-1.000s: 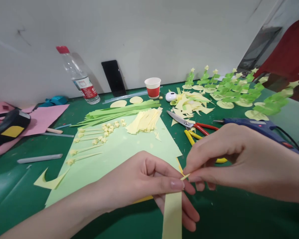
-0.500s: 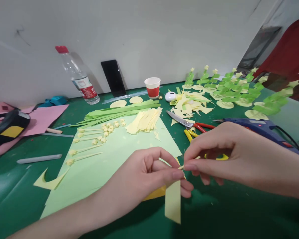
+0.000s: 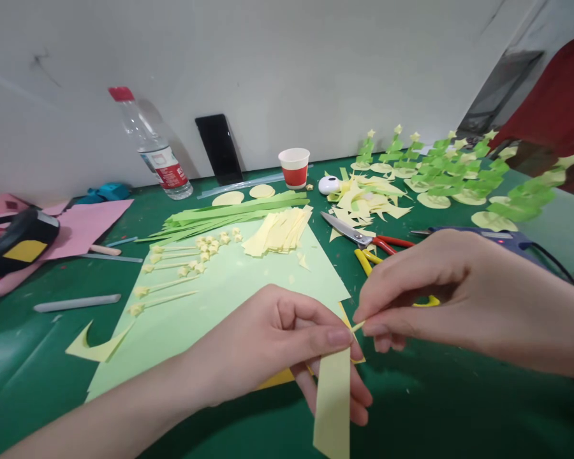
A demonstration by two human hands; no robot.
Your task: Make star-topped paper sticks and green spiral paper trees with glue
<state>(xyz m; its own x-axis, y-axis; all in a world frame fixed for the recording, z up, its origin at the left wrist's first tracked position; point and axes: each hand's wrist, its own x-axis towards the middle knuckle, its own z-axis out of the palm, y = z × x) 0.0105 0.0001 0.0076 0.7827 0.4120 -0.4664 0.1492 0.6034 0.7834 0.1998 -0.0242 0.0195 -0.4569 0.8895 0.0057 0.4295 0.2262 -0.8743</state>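
A pale yellow paper strip (image 3: 333, 401) hangs down from my left hand (image 3: 291, 338), whose thumb and fingers are closed on it while the lower fingers stretch out behind. Just to the right, my right hand (image 3: 425, 299) pinches a thin, tightly rolled pale yellow end (image 3: 358, 326) that sticks out past my left thumb tip. Below the hands lie a light green paper sheet (image 3: 249, 299) and an orange-yellow sheet (image 3: 276, 380), partly hidden. Small folded stars on thin stems (image 3: 169, 285) rest on the green sheet with a stack of pale yellow strips (image 3: 277, 231).
Scissors (image 3: 347, 231), yellow-handled pliers (image 3: 363, 260) and a blue glue gun (image 3: 488, 236) lie around my right hand. Behind stand a paper cup (image 3: 295, 169), a bottle (image 3: 165, 166), a phone (image 3: 220, 150) and several green paper plants (image 3: 440, 172). Green strips (image 3: 220, 217) lie mid-table.
The pale yellow strip hangs lower and shows more of its length below my left hand. My left fingers have spread downward, and my right hand has shifted slightly right.
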